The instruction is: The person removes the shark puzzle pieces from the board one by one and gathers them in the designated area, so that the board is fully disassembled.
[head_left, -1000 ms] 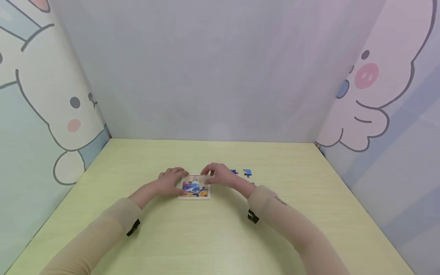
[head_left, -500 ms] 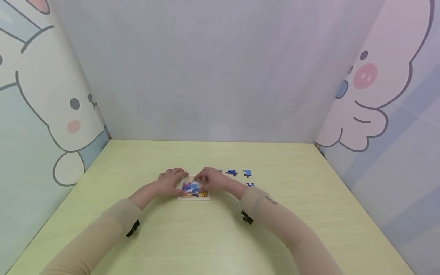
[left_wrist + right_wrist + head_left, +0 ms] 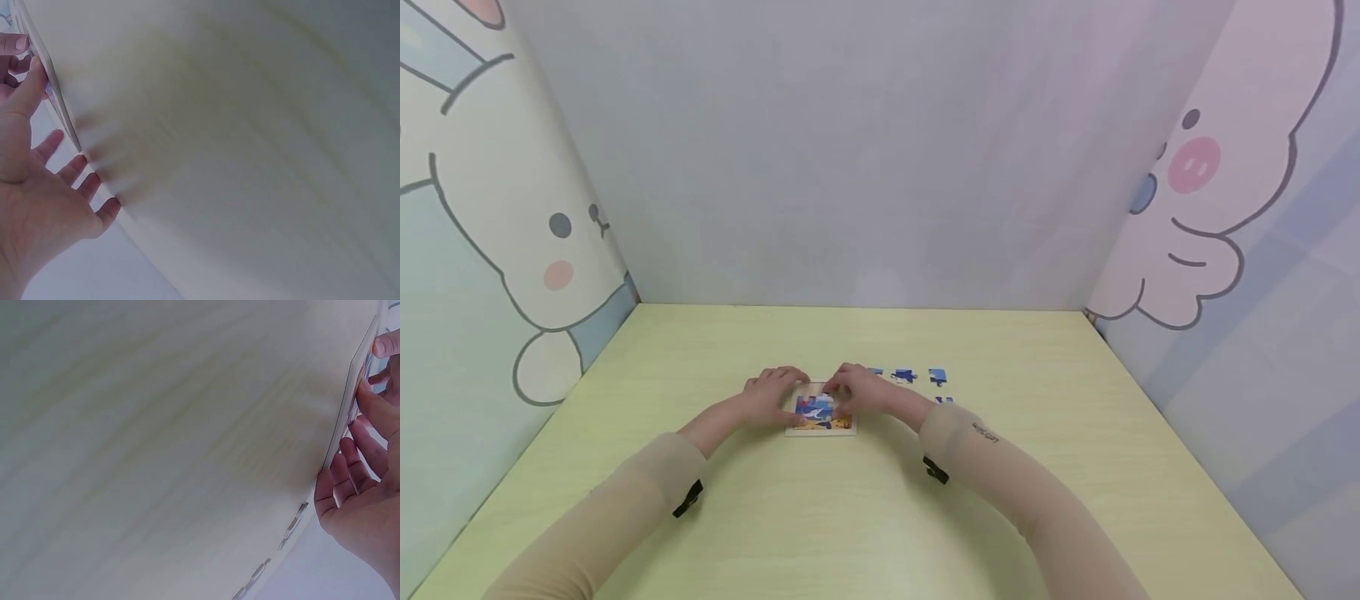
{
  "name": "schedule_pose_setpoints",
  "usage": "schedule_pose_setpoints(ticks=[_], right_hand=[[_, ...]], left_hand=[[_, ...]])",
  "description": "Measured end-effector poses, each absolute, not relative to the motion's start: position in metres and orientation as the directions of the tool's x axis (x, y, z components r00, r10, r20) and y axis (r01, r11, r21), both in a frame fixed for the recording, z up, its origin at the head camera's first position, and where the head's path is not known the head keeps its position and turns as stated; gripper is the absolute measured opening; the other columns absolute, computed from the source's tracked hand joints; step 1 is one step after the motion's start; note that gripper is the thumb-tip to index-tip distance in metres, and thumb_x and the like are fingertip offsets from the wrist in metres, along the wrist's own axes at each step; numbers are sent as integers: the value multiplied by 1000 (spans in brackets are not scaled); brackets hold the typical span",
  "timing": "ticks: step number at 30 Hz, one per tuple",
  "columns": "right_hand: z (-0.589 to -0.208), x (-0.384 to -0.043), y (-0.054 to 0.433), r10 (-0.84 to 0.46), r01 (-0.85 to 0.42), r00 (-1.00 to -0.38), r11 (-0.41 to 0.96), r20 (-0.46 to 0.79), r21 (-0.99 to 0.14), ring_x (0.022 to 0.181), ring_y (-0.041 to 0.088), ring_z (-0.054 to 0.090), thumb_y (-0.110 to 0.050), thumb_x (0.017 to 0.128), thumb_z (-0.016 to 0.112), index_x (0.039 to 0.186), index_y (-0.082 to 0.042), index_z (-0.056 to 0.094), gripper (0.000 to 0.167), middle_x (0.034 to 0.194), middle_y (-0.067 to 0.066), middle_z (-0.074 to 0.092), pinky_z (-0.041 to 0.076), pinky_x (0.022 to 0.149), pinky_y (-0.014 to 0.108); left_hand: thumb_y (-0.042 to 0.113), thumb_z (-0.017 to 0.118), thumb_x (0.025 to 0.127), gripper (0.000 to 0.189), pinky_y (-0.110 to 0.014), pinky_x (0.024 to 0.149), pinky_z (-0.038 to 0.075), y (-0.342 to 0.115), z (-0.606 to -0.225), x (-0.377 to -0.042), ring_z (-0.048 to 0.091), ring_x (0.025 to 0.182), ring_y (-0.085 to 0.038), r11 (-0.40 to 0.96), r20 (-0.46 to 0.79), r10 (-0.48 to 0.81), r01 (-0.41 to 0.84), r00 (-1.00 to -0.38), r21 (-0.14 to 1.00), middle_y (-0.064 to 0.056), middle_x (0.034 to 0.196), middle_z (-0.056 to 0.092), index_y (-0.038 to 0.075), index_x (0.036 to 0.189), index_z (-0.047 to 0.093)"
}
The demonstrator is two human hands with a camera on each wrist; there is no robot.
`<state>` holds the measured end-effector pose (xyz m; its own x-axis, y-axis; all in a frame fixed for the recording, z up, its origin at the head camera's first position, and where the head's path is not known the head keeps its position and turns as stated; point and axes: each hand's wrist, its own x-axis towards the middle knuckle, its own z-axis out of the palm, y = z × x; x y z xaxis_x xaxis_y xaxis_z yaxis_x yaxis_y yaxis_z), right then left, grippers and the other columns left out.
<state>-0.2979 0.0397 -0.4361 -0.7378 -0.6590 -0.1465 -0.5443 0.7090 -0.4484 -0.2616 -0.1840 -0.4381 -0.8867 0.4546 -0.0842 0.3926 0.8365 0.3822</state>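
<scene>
A small jigsaw puzzle in a pale wooden frame (image 3: 822,432) lies mid-table, its picture blue, white and yellow with bare wood at the top. My left hand (image 3: 769,398) spans the frame's left side. Its thumb presses on the front face while the other fingers spread at the edge and onto the table, as the left wrist view shows. Over the right part of the puzzle, my right hand (image 3: 867,392) has curled fingers and thumb pinching a puzzle piece, mostly hidden by the fingers. In the right wrist view, the frame (image 3: 342,412) is seen nearly edge-on beside that hand.
Several loose blue jigsaw pieces lie right of and behind the frame, among them a dark blue piece (image 3: 904,377), a light blue piece (image 3: 937,377) and one partly behind the right sleeve (image 3: 944,401). A pale curtain (image 3: 865,167) closes off the table's back.
My right hand has moved left from the frame's right edge to over the puzzle, uncovering loose pieces behind it. During the last half second it barely moves. The left hand stays in place.
</scene>
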Motion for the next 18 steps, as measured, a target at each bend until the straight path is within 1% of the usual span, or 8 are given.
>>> schedule_pose_setpoints(ticks=[5,8,11,18], right_hand=[[-436,-298,39,-660,-545,-736,710,-151,-446,100,9,49,-28,83,74,123,-20,62,43,115,-6,55,43,88,24],[-434,-297,39,-659,-547,-736,712,-152,-441,101,10,49,-28,83,74,123,-19,62,43,115,-5,56,43,89,25],[-432,-295,38,-658,-544,-738,712,-151,-443,100,10,48,-26,83,74,123,-19,61,43,113,-5,56,42,89,25],[-431,-294,38,-656,-524,-744,691,-127,-497,93,10,50,-21,81,76,119,-18,57,42,105,-4,57,44,83,24]], left_hand=[[45,72,80,43,-70,95,28,-184,-439,-260,32,128,-47,821,-66,469,407,-881,400,-17,143,38,21,109,52],[45,72,80,36,-70,95,28,-184,-439,-260,31,128,-48,820,-68,472,408,-879,402,-19,142,37,22,100,52],[46,72,80,34,-70,94,28,-184,-440,-260,32,127,-48,822,-69,472,410,-879,394,-20,142,36,23,97,53],[47,72,79,34,-71,94,27,-185,-438,-261,32,127,-47,823,-61,472,415,-880,389,-19,142,38,24,96,53]])
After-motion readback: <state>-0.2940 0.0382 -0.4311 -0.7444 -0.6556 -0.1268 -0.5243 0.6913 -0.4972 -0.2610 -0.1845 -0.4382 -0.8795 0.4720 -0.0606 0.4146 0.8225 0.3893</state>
